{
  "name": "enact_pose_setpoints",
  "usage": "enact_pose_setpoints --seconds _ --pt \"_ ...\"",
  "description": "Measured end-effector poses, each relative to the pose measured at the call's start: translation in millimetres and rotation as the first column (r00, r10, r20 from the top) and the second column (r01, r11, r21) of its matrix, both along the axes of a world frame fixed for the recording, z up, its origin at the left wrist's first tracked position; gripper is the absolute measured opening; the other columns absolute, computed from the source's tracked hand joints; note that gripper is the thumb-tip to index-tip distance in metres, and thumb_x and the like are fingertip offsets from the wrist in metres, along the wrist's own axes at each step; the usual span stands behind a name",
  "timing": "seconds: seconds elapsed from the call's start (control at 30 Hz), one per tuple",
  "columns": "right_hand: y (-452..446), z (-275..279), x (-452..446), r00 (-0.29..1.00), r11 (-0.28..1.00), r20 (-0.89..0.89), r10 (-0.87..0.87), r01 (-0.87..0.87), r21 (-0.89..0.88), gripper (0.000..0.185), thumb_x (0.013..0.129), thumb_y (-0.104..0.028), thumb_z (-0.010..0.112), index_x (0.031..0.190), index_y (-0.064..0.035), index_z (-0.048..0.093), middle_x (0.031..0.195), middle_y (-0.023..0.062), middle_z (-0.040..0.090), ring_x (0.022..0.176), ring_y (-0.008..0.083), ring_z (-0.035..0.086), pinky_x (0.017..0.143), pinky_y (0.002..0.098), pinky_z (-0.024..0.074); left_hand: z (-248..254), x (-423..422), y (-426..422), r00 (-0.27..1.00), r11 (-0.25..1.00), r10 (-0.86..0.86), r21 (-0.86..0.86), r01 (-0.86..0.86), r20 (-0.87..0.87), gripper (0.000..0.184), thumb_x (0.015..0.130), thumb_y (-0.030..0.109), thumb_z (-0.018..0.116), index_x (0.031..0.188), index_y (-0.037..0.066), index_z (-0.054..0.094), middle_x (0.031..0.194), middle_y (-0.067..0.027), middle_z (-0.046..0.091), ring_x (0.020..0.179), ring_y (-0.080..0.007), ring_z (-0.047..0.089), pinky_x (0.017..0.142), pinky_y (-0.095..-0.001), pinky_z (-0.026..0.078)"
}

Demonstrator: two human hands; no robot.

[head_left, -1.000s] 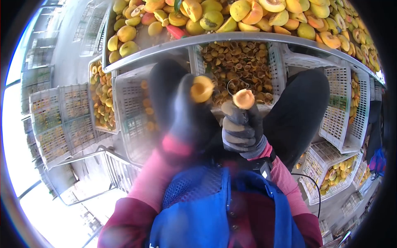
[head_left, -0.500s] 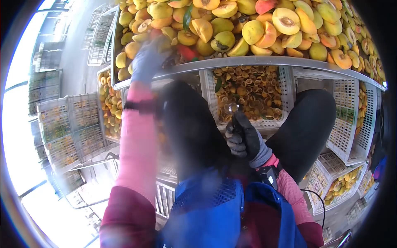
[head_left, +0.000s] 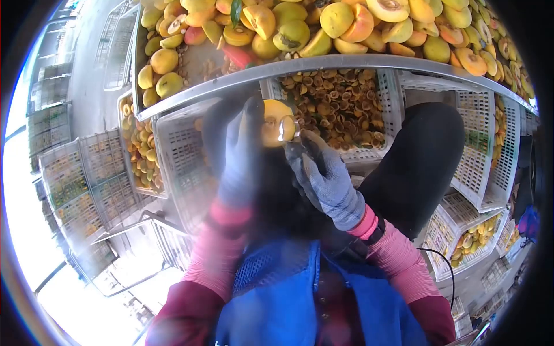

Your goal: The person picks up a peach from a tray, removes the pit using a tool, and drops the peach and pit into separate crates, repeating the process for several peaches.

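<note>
1. The left grip (head_left: 239,153), gloved and blurred by motion, is closed about a fruit half (head_left: 276,122), whose cut face is turned up toward the wearer. The fingers beneath are hidden.
2. The right grip (head_left: 326,179), also gloved, is wrapped around a small tool (head_left: 283,130). Its metal loop lies over or against the cut face; exact contact cannot be told.
3. The fruit half sits between the two grips, in front of the left knee. It is probably light and soft-fleshed, slippery where wet, and easily bruised or torn at the cut margin. The rounded skin side offers the best hold, leaving the cut face free.
4. The tool appears stiff and light, its loop narrow. It is best held by the handle, with fingertips kept behind the loop.
5. Beyond the grips, the crate (head_left: 394,109) bears cup-shaped scraps (head_left: 340,106). Its raised wall forms the nearest edge below the table.
6. The table (head_left: 288,65), heaped with fruit (head_left: 337,20), presents a curved metal rim just beyond the left fingertips; knuckles raised carelessly could strike it.
7. Room for movement seems widest over the crate, between the knees (head_left: 435,130). A second crate (head_left: 184,155) limits the left side; a cable (head_left: 449,266) hangs by the right sleeve and could snag.
</note>
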State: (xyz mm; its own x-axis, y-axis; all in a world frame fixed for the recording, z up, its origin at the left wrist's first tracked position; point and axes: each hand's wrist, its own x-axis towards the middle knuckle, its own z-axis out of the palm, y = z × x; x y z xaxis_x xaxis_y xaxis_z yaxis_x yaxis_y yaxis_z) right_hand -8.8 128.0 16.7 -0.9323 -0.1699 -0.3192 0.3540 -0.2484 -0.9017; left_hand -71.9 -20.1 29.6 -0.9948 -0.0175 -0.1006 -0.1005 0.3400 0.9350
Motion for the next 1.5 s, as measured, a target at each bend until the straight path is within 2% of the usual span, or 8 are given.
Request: enact_pose_setpoints --seconds 0.27,0.5,0.7,0.97,1.07,1.23,1.37,1.5 --pt "8 25 8 0.963 0.829 -0.244 0.114 0.042 0.557 0.029 0.09 -0.027 0.055 0.104 -0.0024 0.053 0.079 0.0197 0.062 0.071 0.0395 0.061 0.062 0.0461 0.0468 10 26 15 0.996 0.971 -0.085 0.226 0.074 0.041 0.041 0.087 0.003 0.055 0.126 -0.006 0.045 0.102 -0.018 0.058 0.082 -0.0263 0.059 0.078 -0.0334 0.049" --pt "-1 4 29 0.987 0.972 -0.158 0.012 0.026 0.234 0.03 0.091 -0.029 0.053 0.105 -0.003 0.053 0.084 0.0236 0.062 0.079 0.0408 0.06 0.065 0.0464 0.0458 -8 38 14 0.988 0.967 -0.155 0.204 0.153 -0.007 0.049 0.083 0.002 0.059 0.129 -0.006 0.042 0.107 -0.0207 0.056 0.084 -0.03 0.059 0.079 -0.0344 0.049" --pt "9 21 40 0.934 0.93 0.325 0.149 -0.02 -0.367 0.04 0.096 -0.037 0.048 0.111 0.0001 0.048 0.081 0.0073 0.055 0.053 0.0135 0.054 0.04 0.0248 0.0434 -16 47 7 0.747 0.827 -0.447 -0.545 0.136 -0.492 0.036 0.09 0.007 0.054 0.124 -0.003 0.049 0.111 -0.0148 0.057 0.094 -0.0202 0.057 0.086 -0.0287 0.047" --pt "13 -6 42 0.755 -0.206 -0.011 0.655 0.164 -0.965 0.045 0.093 -0.055 0.039 0.081 -0.0122 0.048 0.057 -0.0012 0.041 0.039 0.0104 0.037 0.034 0.0236 0.0302 11 40 28 0.922 0.91 -0.378 0.217 0.354 0.083 0.027 0.095 0.025 0.048 0.105 0.003 0.059 0.088 -0.0062 0.061 0.073 -0.0129 0.057 0.07 -0.0278 0.048" --pt "23 -5 31 0.762 -0.383 -0.219 0.61 0.041 -0.923 0.046 0.094 -0.053 0.039 0.079 -0.01 0.045 0.053 0.0003 0.039 0.034 0.0108 0.033 0.03 0.0244 0.0272 9 48 34 0.954 0.829 -0.031 0.541 -0.141 0.297 0.033 0.095 0.033 0.048 0.111 0.006 0.058 0.091 -0.007 0.061 0.077 -0.0144 0.059 0.071 -0.028 0.05" --pt "14 -57 44 0.758 -0.131 0.118 0.641 0.259 -0.957 0.053 0.095 -0.054 0.033 0.099 -0.0077 0.057 0.054 -0.002 0.039 0.039 0.007 0.038 0.031 0.0227 0.0314 12 33 -44 0.889 0.813 0.439 0.365 -0.454 0.13 0.034 0.094 0.034 0.05 0.113 0.007 0.059 0.099 -0.0095 0.061 0.081 -0.0218 0.061 0.077 -0.0299 0.05" --pt "17 -44 29 0.698 0.079 0.161 0.698 0.149 -0.986 0.042 0.096 -0.05 0.035 0.075 -0.0164 0.047 0.057 -0.0055 0.035 0.041 0.0079 0.033 0.034 0.0213 0.0257 0 2 -146 0.973 0.401 0.209 -0.9 -0.173 -0.094 0.032 0.089 0.024 0.061 0.11 -0.001 0.061 0.106 -0.0096 0.06 0.086 -0.0179 0.061 0.076 -0.0261 0.049" --pt "10 -62 21 0.633 0.235 0.391 0.668 0.318 -0.918 0.052 0.092 -0.058 0.039 0.083 -0.0107 0.059 0.054 -0.0042 0.037 0.04 0.0063 0.031 0.035 0.0211 0.0254 50 -64 -45 0.941 0.908 0.102 -0.357 -0.221 -0.323 0.036 0.084 0.019 0.066 0.115 0.003 0.06 0.103 -0.0091 0.062 0.086 -0.0141 0.06 0.076 -0.0261 0.048"
